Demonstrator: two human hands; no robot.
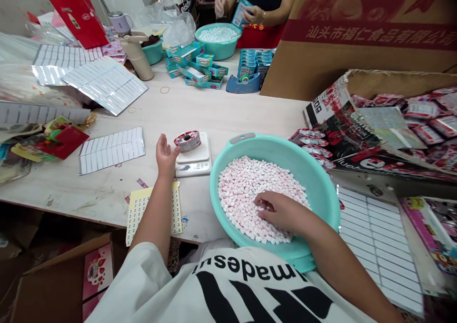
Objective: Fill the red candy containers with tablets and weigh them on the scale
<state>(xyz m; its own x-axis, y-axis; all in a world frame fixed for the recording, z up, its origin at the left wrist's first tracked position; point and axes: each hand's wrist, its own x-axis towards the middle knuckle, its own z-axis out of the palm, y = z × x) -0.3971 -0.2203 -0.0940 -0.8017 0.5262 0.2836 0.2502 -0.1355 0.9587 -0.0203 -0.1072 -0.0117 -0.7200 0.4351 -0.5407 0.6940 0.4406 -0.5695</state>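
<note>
My right hand lies in a teal basin filled with small pink and white candies; its fingers are curled down into the heap. My left hand rests on the table with its fingers apart, just left of a small white scale. A round red and white tin sits on the scale's platform, close to my left fingertips.
Sheets of white labels and a yellow sticker sheet lie near my left arm. An open carton of red packets stands right. Across the table a person handles teal boxes beside another teal basin and a tape dispenser.
</note>
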